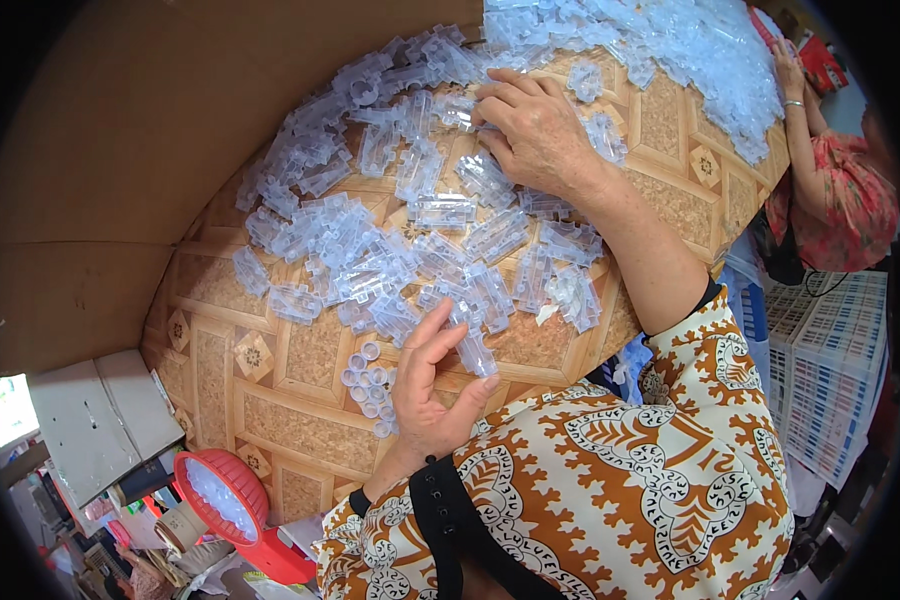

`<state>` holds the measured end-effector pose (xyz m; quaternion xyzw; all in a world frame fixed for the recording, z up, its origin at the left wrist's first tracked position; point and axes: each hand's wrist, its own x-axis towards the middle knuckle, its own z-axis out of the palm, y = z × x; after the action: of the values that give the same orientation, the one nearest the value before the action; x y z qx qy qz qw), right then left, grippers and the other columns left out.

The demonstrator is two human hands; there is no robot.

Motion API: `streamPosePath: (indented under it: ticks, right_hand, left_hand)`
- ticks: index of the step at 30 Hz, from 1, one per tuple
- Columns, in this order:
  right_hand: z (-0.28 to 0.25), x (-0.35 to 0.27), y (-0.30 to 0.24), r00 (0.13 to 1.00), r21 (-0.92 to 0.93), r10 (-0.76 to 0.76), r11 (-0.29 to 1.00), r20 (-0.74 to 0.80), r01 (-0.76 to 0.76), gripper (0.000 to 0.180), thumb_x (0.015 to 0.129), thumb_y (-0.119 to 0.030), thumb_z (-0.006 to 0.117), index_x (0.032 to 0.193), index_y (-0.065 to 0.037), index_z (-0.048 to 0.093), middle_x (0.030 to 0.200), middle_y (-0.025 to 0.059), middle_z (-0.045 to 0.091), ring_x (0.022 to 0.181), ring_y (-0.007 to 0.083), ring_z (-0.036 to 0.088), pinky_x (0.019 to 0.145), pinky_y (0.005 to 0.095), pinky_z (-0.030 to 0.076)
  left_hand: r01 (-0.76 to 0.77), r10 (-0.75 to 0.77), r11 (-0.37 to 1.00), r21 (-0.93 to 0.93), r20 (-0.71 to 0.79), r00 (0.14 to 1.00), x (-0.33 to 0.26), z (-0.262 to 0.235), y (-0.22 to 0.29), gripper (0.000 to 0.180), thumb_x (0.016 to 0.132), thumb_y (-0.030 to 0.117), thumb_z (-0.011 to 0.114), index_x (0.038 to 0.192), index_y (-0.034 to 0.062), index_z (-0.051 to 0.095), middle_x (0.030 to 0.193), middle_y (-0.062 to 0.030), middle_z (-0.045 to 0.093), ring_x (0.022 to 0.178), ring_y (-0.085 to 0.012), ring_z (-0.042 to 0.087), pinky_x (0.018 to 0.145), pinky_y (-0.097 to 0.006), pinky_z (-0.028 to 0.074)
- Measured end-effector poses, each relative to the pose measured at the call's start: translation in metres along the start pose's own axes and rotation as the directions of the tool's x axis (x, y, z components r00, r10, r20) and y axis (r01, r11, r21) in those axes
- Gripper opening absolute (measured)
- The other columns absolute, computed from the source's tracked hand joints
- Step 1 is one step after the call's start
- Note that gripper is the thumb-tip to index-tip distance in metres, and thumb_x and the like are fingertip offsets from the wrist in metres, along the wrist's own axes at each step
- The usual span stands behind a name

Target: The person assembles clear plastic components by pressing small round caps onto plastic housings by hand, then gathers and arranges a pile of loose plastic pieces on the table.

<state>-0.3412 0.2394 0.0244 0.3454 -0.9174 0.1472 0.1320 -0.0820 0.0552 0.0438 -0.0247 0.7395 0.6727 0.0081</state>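
The upper edge cropped the heap of clear plastic parts (pixel 660 42); the right hand (pixel 537 128) hid whatever lay beneath.

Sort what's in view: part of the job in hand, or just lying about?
Likely the job:
clear plastic piece in the left hand
loose clear pieces near the right hand
small clear rings beside the left hand
red basket, perhaps: clear contents

Likely lying about:
pale box, lower left
printed sheets, right

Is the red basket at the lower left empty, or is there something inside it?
Not empty: pale, translucent pieces show inside the red basket. How deep they lie, I cannot tell.
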Motion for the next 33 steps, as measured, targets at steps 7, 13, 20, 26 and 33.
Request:
streamPosePath:
  ticks: [7,13,20,26,33]
  right_hand:
    - [-0.003,-0.002,-0.001,0.998,0.013,-0.03,0.999,-0.049,0.031,0.009,0.087,-0.011,0.066,0.088,-0.005,0.071,0.104,0.0095,0.073,0.123,0.0279,0.06,0.096,0.0441,0.044]
    - [-0.013,-0.002,0.004,0.998,0.082,-0.029,0.996,0.062,0.024,0.005,0.082,-0.011,0.068,0.085,-0.007,0.071,0.1,0.0097,0.073,0.126,0.0281,0.058,0.098,0.0446,0.043]
    - [-0.022,-0.003,0.015,0.998,0.297,-0.043,0.955,0.043,0.028,0.009,0.079,-0.013,0.072,0.086,-0.007,0.072,0.099,0.0096,0.073,0.126,0.03,0.058,0.101,0.0463,0.042]
    - [-0.013,0.001,0.006,1.0,0.3,0.029,0.954,0.001,-0.028,0.021,0.081,-0.014,0.073,0.101,-0.008,0.072,0.104,0.0092,0.074,0.113,0.0277,0.065,0.1,0.0455,0.044]
    - [-0.011,0.012,-0.01,0.998,0.084,-0.021,0.996,0.054,0.016,0.034,0.082,-0.001,0.064,0.113,-0.012,0.071,0.11,0.0047,0.073,0.111,0.0241,0.064,0.099,0.0426,0.044]
  left_hand:
    - [-0.004,0.004,1.0,0.008,0.011,1.0,-0.002,-0.003,0.002,0.059,0.08,0.01,0.083,0.132,0.0011,0.056,0.15,-0.023,0.045,0.131,-0.0288,0.054,0.097,-0.035,0.055]
    - [-0.031,0.03,0.999,0.022,0.021,0.999,-0.001,-0.003,0.0,0.058,0.082,0.011,0.083,0.132,0.0008,0.055,0.15,-0.0232,0.045,0.131,-0.0291,0.054,0.097,-0.035,0.055]
    - [0.016,-0.016,1.0,-0.006,0.01,1.0,-0.003,-0.002,0.002,0.059,0.081,0.008,0.082,0.132,0.0021,0.056,0.15,-0.022,0.045,0.132,-0.0285,0.054,0.099,-0.035,0.053]
    - [0.04,-0.04,0.999,0.001,-0.002,0.999,0.0,-0.002,0.003,0.057,0.079,0.007,0.081,0.131,0.0039,0.058,0.151,-0.02,0.046,0.131,-0.0277,0.054,0.1,-0.036,0.05]
    - [-0.007,0.007,1.0,-0.002,-0.01,1.0,0.0,0.0,-0.001,0.056,0.079,0.006,0.08,0.131,0.005,0.059,0.15,-0.0179,0.048,0.127,-0.0243,0.056,0.097,-0.034,0.05]
